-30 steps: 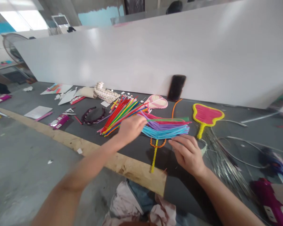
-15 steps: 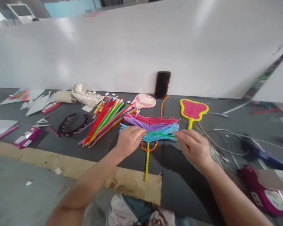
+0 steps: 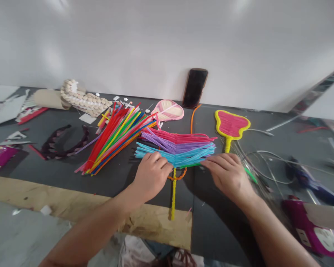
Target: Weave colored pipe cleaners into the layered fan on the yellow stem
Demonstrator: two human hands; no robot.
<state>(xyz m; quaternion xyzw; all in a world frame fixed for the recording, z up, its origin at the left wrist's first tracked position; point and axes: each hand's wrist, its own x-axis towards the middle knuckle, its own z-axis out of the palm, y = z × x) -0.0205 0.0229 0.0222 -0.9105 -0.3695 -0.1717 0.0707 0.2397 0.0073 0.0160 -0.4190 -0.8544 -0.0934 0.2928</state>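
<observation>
A leaf-like piece of pipe cleaners lies on the dark table, with red, purple and light blue pipe cleaners (image 3: 195, 151) fanned out in bands to both sides of a yellow twisted stem (image 3: 173, 200). An orange twisted loop (image 3: 180, 177) crosses the stem below the blue band. My right hand (image 3: 229, 176) pinches a green pipe cleaner (image 3: 190, 165) that runs along the blue band's lower edge; its other end sticks out past that hand. My left hand (image 3: 153, 172) is closed beside the stem at the green one's left end, which its fingers hide.
A bundle of colourful pipe cleaners (image 3: 114, 144) lies to the left, near a dark braided band (image 3: 65, 142). A phone (image 3: 195, 88) leans on the white board behind. At right are a red-and-yellow paddle shape (image 3: 233, 125), loose wires, a blue tool (image 3: 314, 183) and a purple box (image 3: 308, 222).
Both hands have lowered the green pipe cleaner from across the blue band to its bottom edge by the stem. The camera view has tilted downward and turned slightly right.
</observation>
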